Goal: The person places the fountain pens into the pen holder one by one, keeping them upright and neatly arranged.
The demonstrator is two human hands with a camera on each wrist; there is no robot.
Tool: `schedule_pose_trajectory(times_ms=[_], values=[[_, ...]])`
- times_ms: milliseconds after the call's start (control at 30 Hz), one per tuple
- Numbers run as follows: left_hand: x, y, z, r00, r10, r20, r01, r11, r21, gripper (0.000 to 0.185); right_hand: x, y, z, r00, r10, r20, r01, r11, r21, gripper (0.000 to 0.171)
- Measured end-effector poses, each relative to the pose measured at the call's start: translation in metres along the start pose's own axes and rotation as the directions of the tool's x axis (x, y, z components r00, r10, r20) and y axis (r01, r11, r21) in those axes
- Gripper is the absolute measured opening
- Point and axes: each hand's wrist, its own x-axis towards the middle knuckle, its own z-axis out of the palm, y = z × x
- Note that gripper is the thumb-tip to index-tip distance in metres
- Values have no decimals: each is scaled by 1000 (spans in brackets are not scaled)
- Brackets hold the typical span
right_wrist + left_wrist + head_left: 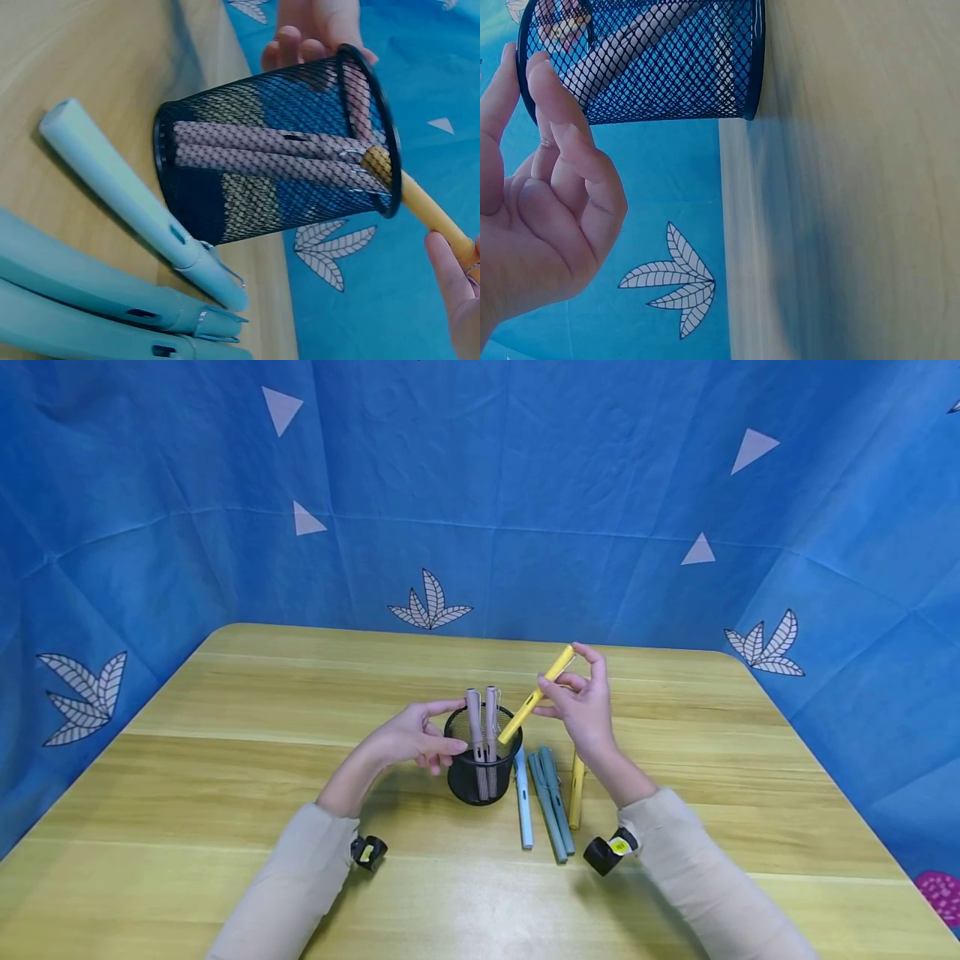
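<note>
A black mesh pen cup (pixel 477 758) (pixel 660 64) (pixel 277 154) stands on the wooden table (pixel 225 760) with two pinkish-brown pens (pixel 483 718) (pixel 262 150) upright in it. My right hand (pixel 581 702) pinches a yellow pen (pixel 536 695) (pixel 416 199), tilted, with its lower tip at the cup's rim. My left hand (pixel 420 739) (pixel 540 217) is beside the cup's left side, thumb and fingers relaxed near its rim, holding nothing. Whether it touches the mesh is unclear.
Right of the cup lie a light blue pen (pixel 522 806) (pixel 135 202), two teal pens (pixel 551 802) (pixel 90 285) and another yellow pen (pixel 576 793). A blue patterned cloth (pixel 487 485) walls the table behind and at both sides.
</note>
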Motion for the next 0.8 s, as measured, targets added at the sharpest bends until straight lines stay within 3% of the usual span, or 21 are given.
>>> schedule_pose_trajectory(times_ms=[167,333,500,800], values=[[0,1,0,1000,-10,-6,10,1000,8,74,-2,4,3,998,-33,46,35,997,-64,58],[1,2,0,1000,-19,-10,20,1000,16,74,-4,3,9,999,-23,41,29,986,-163,58],[1,2,0,1000,-24,-14,24,1000,17,74,-7,7,13,993,-47,108,68,978,-200,57],[0,3,0,999,-26,-21,26,999,26,73,-13,11,17,971,-123,206,198,896,-398,56]])
